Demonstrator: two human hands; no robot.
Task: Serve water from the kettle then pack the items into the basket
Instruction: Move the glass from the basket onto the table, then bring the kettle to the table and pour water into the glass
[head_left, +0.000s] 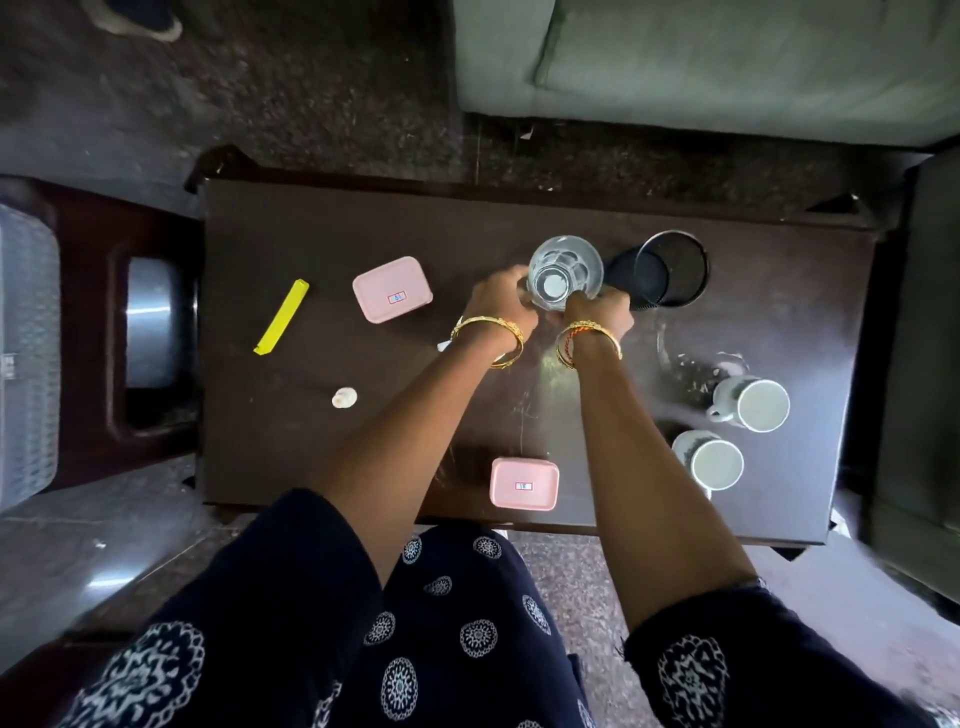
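Observation:
A clear glass kettle (565, 273) stands on the dark table (311, 234), seen from above, with no lid on it. My left hand (506, 301) wraps its left side. My right hand (602, 312) holds its right side, by a black part that I cannot make out. Two white mugs (756, 405) (711, 462) stand at the right, both looking empty. One pink lidded box (392, 290) lies left of the kettle and another pink box (524, 484) sits at the near edge. A whitish plastic basket (28, 353) shows at the far left, off the table.
A black mesh cup (672, 267) stands close to the right of the kettle. A yellow clip (281, 317) and a small white object (344, 398) lie on the table's left half. A steel pot (150, 322) sits on a dark red stool beside the basket. A sofa (701, 62) is beyond the table.

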